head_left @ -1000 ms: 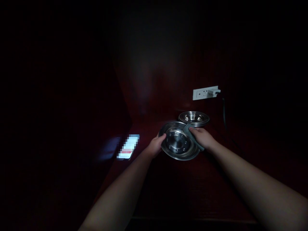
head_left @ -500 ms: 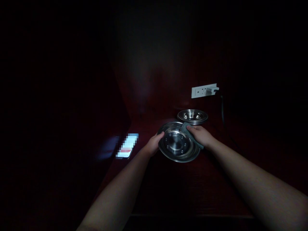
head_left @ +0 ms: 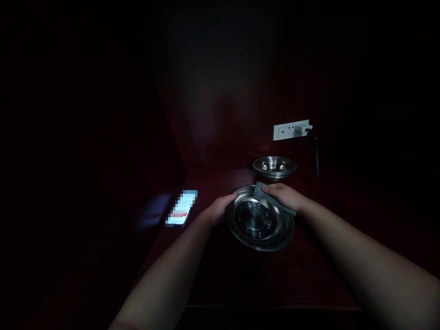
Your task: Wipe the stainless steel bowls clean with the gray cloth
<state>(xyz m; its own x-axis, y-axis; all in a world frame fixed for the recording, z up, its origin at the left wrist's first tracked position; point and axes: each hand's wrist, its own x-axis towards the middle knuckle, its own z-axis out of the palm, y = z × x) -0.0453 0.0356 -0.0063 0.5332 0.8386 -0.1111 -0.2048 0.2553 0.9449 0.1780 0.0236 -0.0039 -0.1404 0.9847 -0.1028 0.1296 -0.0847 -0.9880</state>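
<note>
A shiny metal bowl is held up over the dark red table, its inside turned toward me. My left hand grips its left rim, thumb on the inner side and the other fingers mostly hidden. At the upper right rim my right hand presses a grey-green cloth against the bowl, the thumb on top of it. Part of the cloth hangs along the right side. Just behind stands a stack of similar metal bowls.
To the left lies a phone with a lit, blurred screen, near the table's left edge. A white wall socket with a plug and dark cable is at the back right. The surroundings are very dark.
The bowl has come lower and nearer to me, its face tilted more upward. The cloth in my right hand has shifted slightly left along the rim. The stack and phone have stayed put.
</note>
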